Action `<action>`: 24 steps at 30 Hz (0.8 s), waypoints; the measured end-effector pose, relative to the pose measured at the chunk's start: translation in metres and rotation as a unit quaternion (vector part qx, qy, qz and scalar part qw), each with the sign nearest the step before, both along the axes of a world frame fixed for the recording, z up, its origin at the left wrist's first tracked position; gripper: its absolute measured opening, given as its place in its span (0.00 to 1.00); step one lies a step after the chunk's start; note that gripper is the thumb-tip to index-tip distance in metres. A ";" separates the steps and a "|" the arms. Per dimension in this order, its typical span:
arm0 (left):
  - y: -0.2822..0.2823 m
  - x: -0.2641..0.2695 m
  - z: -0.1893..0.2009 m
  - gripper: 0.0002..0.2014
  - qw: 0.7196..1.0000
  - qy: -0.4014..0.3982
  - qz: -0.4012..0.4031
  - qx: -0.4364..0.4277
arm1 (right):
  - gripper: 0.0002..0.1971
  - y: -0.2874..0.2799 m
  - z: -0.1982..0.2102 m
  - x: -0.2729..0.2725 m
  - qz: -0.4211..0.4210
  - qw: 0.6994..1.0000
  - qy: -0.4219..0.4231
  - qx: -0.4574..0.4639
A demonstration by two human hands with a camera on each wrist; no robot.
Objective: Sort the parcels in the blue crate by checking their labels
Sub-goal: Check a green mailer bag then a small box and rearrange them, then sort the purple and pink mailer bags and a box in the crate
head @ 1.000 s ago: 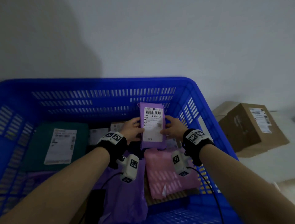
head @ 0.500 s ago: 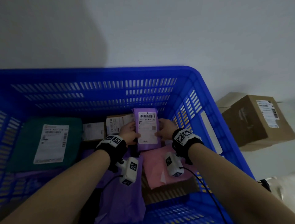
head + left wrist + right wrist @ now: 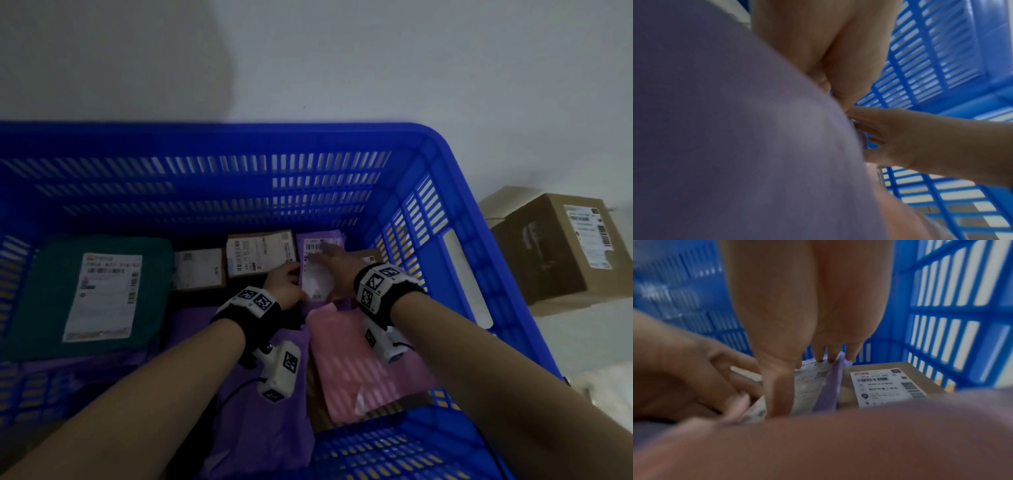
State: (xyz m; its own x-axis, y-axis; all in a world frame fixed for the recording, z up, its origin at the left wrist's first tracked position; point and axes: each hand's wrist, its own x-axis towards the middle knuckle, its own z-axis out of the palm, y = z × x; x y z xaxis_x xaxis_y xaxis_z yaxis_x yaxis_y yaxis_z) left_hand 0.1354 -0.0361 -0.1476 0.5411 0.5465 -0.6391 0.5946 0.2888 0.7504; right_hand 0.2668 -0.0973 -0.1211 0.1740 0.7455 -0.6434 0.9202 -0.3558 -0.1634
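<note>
In the head view a purple parcel (image 3: 317,281) with a white label lies in the far right part of the blue crate (image 3: 445,178). My left hand (image 3: 286,286) grips its left edge with curled fingers. My right hand (image 3: 337,265) lies flat on top of it, fingers straight. The right wrist view shows the straight fingers (image 3: 797,337) pressing on the parcel's label (image 3: 809,386), with the left hand (image 3: 694,373) pinching its edge. In the left wrist view a purple bag (image 3: 735,129) fills the left, and the right hand (image 3: 910,138) is beyond it.
Also in the crate are a green parcel (image 3: 96,291), two small labelled boxes (image 3: 197,269) (image 3: 260,251), a pink bag (image 3: 356,363) and a purple bag (image 3: 260,411). A labelled box (image 3: 888,386) sits right of the parcel. A brown carton (image 3: 561,246) stands outside, to the right.
The purple parcel, held up between both hands before, has gone down and away into the crate's far right. My right hand has slid from its edge onto its top.
</note>
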 end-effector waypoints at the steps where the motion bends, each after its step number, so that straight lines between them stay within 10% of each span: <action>1: 0.001 -0.001 -0.001 0.32 1.000 0.006 -0.008 0.009 | 0.51 0.001 -0.003 0.000 0.009 1.000 -0.009 0.002; 7: 0.004 -0.002 0.002 0.24 0.976 0.038 -0.145 0.155 | 0.38 0.000 -0.005 -0.002 -0.005 1.000 0.005 0.027; 12: 0.003 0.016 0.015 0.28 0.866 0.030 -0.390 0.310 | 0.31 -0.004 0.015 0.024 -0.103 0.987 0.034 0.120; 15: 0.007 0.030 0.006 0.37 0.792 0.082 -0.505 0.335 | 0.41 -0.009 0.023 0.040 -0.115 0.993 -0.001 0.028; 20: 0.017 0.037 -0.005 0.42 0.699 0.166 -0.581 0.382 | 0.49 -0.016 0.015 0.049 -0.123 0.988 -0.048 -0.075; 24: 0.017 0.040 -0.012 0.39 0.661 0.218 -0.599 0.395 | 0.36 -0.009 0.001 0.045 -0.156 0.982 -0.092 -0.051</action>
State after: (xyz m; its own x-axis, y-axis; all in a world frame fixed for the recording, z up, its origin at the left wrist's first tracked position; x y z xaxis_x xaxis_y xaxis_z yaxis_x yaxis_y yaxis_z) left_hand 0.1750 -0.0193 -0.1598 0.7461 0.1489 -0.6490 0.2505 -0.9658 0.0664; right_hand 0.3116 -0.1063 -0.1197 0.5044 0.5712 -0.6476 0.7743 -0.6311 0.0464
